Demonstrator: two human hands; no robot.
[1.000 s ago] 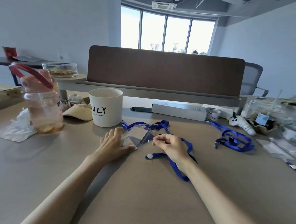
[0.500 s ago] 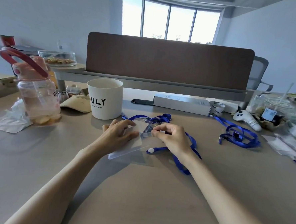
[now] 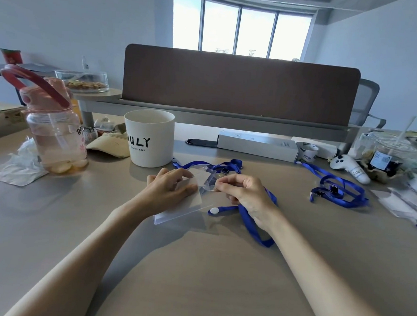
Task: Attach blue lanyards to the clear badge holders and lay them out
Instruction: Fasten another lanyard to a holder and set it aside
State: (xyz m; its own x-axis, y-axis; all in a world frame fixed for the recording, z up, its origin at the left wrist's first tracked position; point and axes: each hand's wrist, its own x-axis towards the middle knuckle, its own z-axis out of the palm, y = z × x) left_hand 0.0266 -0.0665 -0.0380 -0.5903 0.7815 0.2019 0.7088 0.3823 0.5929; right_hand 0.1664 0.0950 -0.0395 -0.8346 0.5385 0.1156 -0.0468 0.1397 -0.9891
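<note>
Far left, pink water bottle (image 3: 55, 133) and white cup (image 3: 150, 137) upright, cup just beyond the work; knock-over possible from a jerked elbow or a dragged lanyard loop. Left hand (image 3: 168, 192) laid nearly flat on the clear badge holder (image 3: 187, 208), fingers straight and spread, pressing it to the desk (image 3: 195, 279), gripping nothing. Holder at centre, just in front of the cup. Likely slip: slick plastic skating sideways under too light a press, slot lost. Right hand (image 3: 244, 194) curled, thumb and forefinger pinching at the holder's top edge; clip hidden inside the pinch, so no telling whether through the slot yet. Too hard a tug: torn slot or creased plastic. Blue lanyard (image 3: 253, 225) looped under the right wrist, white-tipped end just beside the holder; snag on the forearm probable on lifting. Farther right, second lanyard (image 3: 339, 192) coiled, well apart; tangling only with careless laying-out.
</note>
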